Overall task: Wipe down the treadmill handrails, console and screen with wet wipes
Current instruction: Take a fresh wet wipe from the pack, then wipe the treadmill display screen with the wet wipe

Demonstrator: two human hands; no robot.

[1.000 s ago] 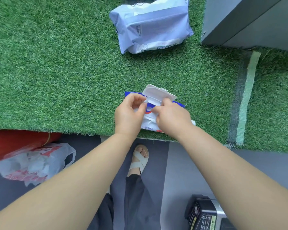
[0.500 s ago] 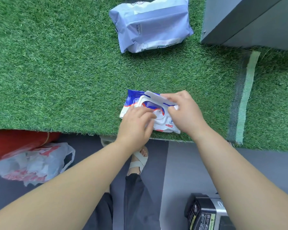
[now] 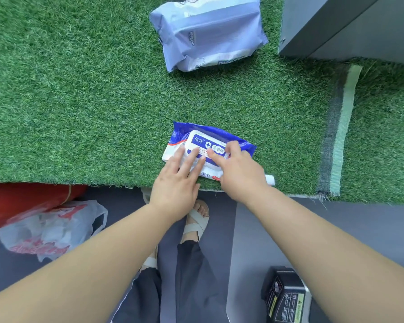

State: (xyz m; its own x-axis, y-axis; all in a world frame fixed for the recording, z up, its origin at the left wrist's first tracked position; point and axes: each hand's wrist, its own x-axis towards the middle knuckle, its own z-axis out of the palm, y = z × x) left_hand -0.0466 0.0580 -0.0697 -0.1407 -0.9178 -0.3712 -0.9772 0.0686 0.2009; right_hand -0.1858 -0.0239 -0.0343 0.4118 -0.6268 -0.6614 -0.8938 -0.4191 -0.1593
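Wipes pack (image 3: 210, 145) lid, raised a second ago, now pressed shut under flat, open left hand (image 3: 176, 183) and right hand (image 3: 239, 173) fingers, nothing gripped; pack resealed, wiping presumably next.

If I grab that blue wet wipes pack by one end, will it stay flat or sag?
The blue wet wipes pack looks like soft crinkled film, so it would probably sag. Its hard flip lid should stiffen the middle. Lying flat on the turf, it seems unlikely to roll.

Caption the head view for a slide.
Both hands press the blue-and-white wet-wipe pack's lid shut on green artificial turf.
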